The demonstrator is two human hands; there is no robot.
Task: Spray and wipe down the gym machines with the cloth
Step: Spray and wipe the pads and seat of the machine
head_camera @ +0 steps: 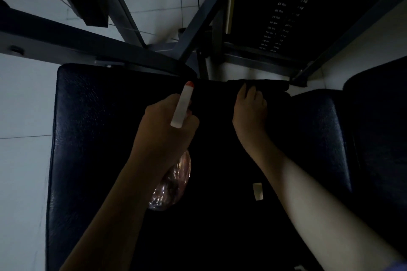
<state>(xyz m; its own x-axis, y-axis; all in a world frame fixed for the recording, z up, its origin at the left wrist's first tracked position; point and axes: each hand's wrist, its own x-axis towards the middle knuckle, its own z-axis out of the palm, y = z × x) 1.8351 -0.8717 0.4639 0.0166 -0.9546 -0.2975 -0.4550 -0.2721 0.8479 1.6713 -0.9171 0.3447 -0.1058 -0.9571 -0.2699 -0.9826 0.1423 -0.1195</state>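
1. The left hand (pixel 167 123) has its grip closed round the neck of a clear plastic spray bottle with a white trigger head and red nozzle (pixel 181 105). The nozzle points toward 12 o'clock.
2. The bottle's body is see-through with a pinkish glint. How much liquid it holds I cannot tell (too dark). It should be light, rigid and slick if wet, so the neck under the trigger is the best hold.
3. The right hand (pixel 250 108) lies at 1 o'clock of the left hand, its fingers bent down onto a matte black cloth (pixel 273 94). Whether the grip pinches it I cannot tell.
4. The cloth looks soft and limp. Bunched in the palm, it should be easier to control.
5. Both hands are over the black textured vinyl pad (pixel 77 138), the surface being cleaned.
6. A labelled black weight stack (pixel 284 17) stands at 1 o'clock.
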